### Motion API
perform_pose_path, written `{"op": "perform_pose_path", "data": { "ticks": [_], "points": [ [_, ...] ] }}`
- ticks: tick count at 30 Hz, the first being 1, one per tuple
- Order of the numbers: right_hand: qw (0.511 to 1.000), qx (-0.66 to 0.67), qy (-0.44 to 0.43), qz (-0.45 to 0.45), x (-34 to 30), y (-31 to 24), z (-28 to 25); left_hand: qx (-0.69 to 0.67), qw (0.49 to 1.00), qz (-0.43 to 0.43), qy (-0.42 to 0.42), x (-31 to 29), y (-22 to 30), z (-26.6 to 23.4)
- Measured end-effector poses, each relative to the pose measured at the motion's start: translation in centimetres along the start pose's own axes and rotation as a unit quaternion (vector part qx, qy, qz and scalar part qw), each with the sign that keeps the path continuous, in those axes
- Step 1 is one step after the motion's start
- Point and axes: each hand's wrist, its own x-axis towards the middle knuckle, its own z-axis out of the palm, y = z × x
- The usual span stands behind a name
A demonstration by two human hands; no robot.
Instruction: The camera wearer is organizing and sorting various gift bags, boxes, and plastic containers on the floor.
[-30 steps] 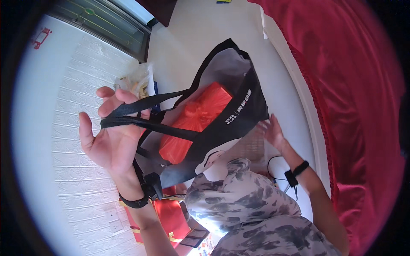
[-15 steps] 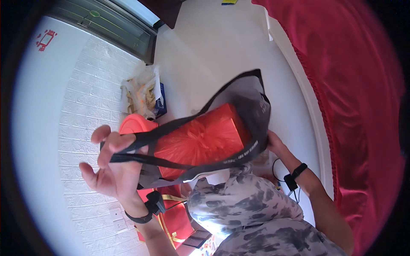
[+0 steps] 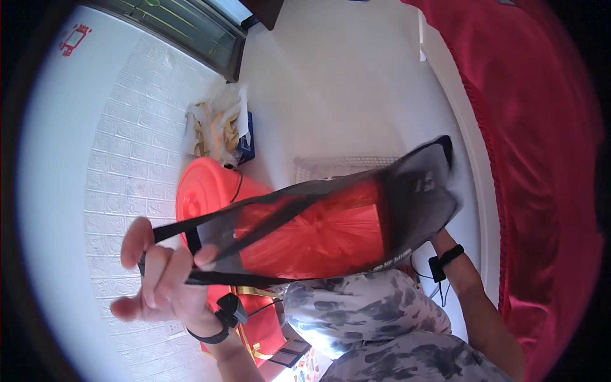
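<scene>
In front of me a dark grey mesh tote bag [image 3: 417, 197] with black edging is stretched sideways. My left hand [image 3: 168, 280] is hooked through its black straps at the left end, with the fingers curled. Inside the tote lies a box-like bundle in a thin red plastic bag [image 3: 312, 239], gathered at its middle. My right hand [image 3: 440, 239] is at the tote's right end, and the tote hides its fingers, so their grip does not show.
Behind the straps stands a red lidded bucket [image 3: 210, 181]. Past it, by the white brick-patterned wall [image 3: 127, 191], sit a blue box [image 3: 247, 143] and clear plastic wrapping [image 3: 219, 121]. A wire basket [image 3: 312, 167] shows behind the tote. Red cloth [image 3: 547, 191] hangs on the right.
The tote has swung to the right and is stretched out more, its right end lower. Both hands have moved lower in view. More of the bucket shows, and the wire basket has come into sight.
</scene>
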Motion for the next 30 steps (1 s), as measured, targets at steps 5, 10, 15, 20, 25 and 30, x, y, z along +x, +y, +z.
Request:
{"op": "perform_pose_path", "data": {
  "ticks": [5, 10, 15, 20, 25, 30],
  "points": [
    [0.994, -0.027, 0.057, -0.093, -0.9, -1.4, -2.1, -0.015, 1.000, 0.015, 0.014, -1.2, -0.3, -0.2],
    [0.961, -0.077, 0.129, -0.233, -0.5, -4.8, -3.0, -0.024, 0.999, -0.031, 0.009, 2.5, -1.9, -0.8],
    [0.896, -0.128, 0.146, -0.399, -0.9, -10.7, 0.4, -0.005, 0.998, -0.044, -0.040, 3.7, -5.2, -3.2],
    [0.818, -0.272, 0.031, -0.507, -8.9, -19.9, 11.2, 0.017, 0.997, 0.016, 0.074, 2.9, -7.9, -3.4],
    [0.644, -0.644, -0.197, -0.364, -14.0, -19.0, 23.9, 0.023, 0.977, 0.013, 0.211, 3.4, -9.8, -2.7],
    [0.586, -0.757, -0.216, -0.190, -12.2, -18.1, 23.9, 0.050, 0.959, 0.054, 0.272, 5.2, -13.5, -1.5]
  ]
}}
